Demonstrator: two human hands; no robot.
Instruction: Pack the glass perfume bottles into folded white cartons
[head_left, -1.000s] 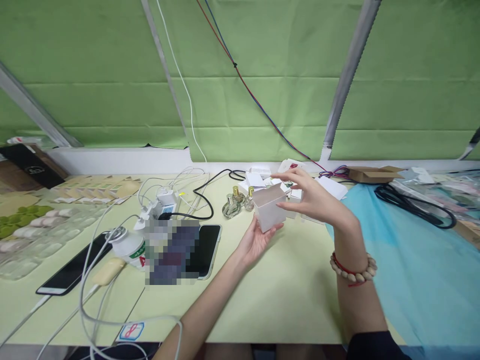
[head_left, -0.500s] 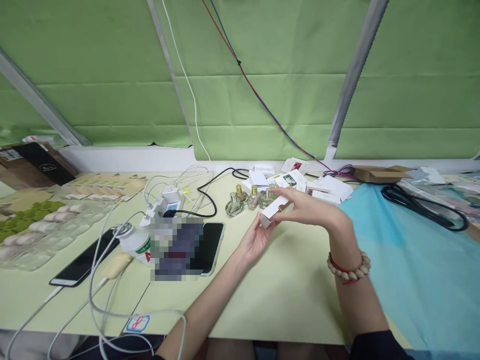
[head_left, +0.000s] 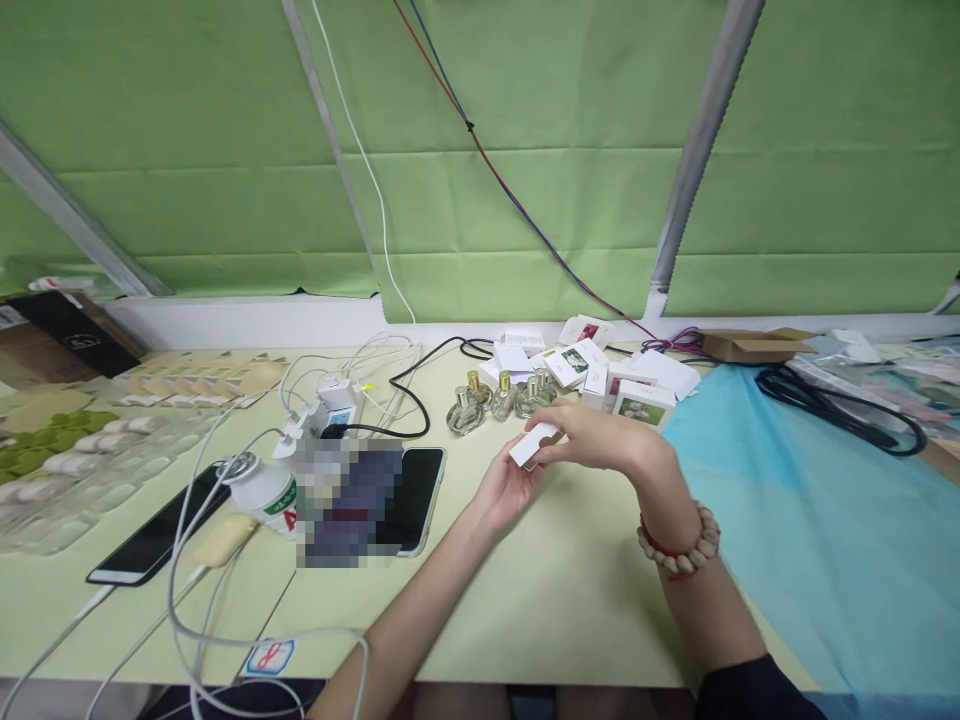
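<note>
A small white cardboard box (head_left: pixel 533 444) is held between my two hands above the table. My left hand (head_left: pixel 508 492) supports it from below, palm up, with fingers closed around its lower side. From the right, my right hand (head_left: pixel 592 437) grips the box's other end between thumb and fingers; the wrist wears a beaded bracelet. A notched edge shows on the box, and its contents are hidden. Just behind the hands stand several small glass perfume bottles, among them a round one (head_left: pixel 465 414) and one with a gold cap (head_left: pixel 503 396).
White printed boxes (head_left: pixel 574 364) lie heaped behind the bottles. Left are a power strip (head_left: pixel 304 428), a white bottle (head_left: pixel 262 492), phones (head_left: pixel 421 495) and looping white cables. A blue sheet (head_left: pixel 817 520), black cable (head_left: pixel 840 408) and open carton (head_left: pixel 754 345) lie right.
The white box has turned and tilted in my hands, now showing its flat side. My right hand has moved slightly left and down, exposing a printed box behind it. The view shifted a little.
</note>
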